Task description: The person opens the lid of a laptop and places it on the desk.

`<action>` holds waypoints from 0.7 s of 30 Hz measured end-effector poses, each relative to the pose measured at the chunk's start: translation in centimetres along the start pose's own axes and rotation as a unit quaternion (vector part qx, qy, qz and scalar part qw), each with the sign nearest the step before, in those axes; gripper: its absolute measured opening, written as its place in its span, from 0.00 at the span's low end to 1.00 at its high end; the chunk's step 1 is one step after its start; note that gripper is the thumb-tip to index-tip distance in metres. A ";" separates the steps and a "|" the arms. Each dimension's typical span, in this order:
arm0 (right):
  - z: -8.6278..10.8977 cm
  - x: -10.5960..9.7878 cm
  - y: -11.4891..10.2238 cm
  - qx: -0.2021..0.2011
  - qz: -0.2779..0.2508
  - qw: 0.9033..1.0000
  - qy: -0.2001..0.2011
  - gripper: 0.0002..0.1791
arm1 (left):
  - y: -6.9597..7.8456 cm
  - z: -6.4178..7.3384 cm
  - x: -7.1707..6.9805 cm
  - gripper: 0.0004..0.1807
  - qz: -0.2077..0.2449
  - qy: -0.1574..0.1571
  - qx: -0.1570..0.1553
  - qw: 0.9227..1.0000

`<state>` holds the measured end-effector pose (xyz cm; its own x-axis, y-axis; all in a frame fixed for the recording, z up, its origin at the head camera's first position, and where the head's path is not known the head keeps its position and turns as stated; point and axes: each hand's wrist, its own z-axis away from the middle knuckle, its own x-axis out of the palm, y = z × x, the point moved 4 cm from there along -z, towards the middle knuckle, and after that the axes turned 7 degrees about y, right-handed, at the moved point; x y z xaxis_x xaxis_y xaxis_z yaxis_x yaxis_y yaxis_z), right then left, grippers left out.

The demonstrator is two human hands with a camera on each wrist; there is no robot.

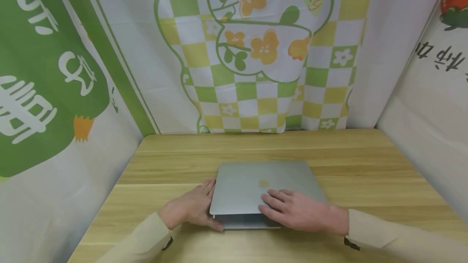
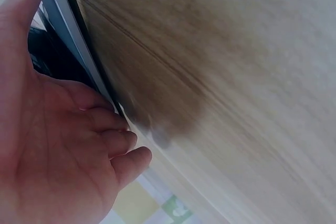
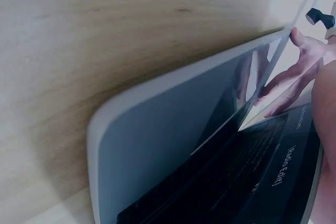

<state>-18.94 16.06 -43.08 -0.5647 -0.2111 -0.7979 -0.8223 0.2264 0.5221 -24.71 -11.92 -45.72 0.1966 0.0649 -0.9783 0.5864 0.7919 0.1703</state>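
A silver laptop (image 1: 252, 188) lies on the wooden table, its lid lowered with a narrow gap at the front. In the right wrist view the lit screen (image 3: 262, 182) faces the dark keyboard, over the grey base (image 3: 157, 119). My left hand (image 1: 193, 206) rests against the laptop's left side, thumb at the front corner and fingers along the edge. In the left wrist view its palm faces the laptop's side edge (image 2: 79, 35). My right hand (image 1: 296, 210) lies on top of the lid near the front, fingers extended. Its thumb is hidden in the head view.
The wooden table (image 1: 172, 149) extends around the laptop. A checkered, flower-printed cloth (image 1: 256, 92) hangs along the back edge. Printed cloths hang on both sides, a green and white one (image 1: 47, 72) at the left and a white one (image 1: 431, 113) at the right.
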 end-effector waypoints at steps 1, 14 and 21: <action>0.0 0.0 0.1 0.003 -0.002 1.000 0.001 0.24 | 0.0 0.0 0.0 0.74 0.001 0.001 0.000 1.000; -0.7 -1.3 1.3 0.029 -0.021 0.999 0.008 0.30 | 0.1 0.1 -0.1 0.71 0.024 0.014 0.016 0.999; -0.9 -1.4 1.8 0.029 -0.022 0.999 0.026 0.28 | 0.1 -0.1 -0.2 0.71 0.032 0.015 0.023 0.999</action>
<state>-19.66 15.86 -40.73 -0.5326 -0.2712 -0.8018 -0.8417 0.2696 0.4679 -24.78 -11.80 -45.53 0.2115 0.1335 -0.9682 0.6083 0.7574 0.2373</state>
